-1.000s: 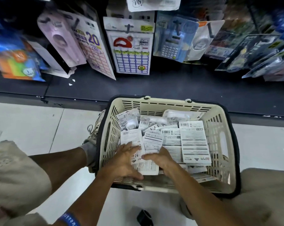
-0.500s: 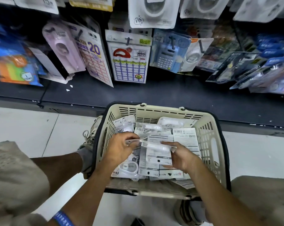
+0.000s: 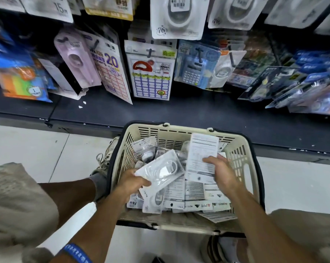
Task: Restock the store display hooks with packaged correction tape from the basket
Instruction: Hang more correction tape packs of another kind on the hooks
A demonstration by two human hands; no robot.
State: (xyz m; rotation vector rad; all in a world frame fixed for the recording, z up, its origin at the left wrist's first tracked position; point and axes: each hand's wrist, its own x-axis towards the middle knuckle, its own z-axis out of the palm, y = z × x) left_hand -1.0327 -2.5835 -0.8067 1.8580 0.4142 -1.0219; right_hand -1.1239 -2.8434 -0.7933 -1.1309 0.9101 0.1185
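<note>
Each hand (image 3: 131,184) (image 3: 220,172) grips one packet (image 3: 160,170) (image 3: 201,158) over the basket (image 3: 242,147) — loose corner holds, so either could slip back.

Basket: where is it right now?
Head view, low centre: the cream basket sits on the floor against the dark shelf base, between the person's knees, with both hands inside it holding packs.

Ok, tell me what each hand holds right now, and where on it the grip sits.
Left hand grips a blister pack, clear front up, at its lower-left corner. Right hand grips a printed-back pack near its lower right edge, above the basket.
</note>
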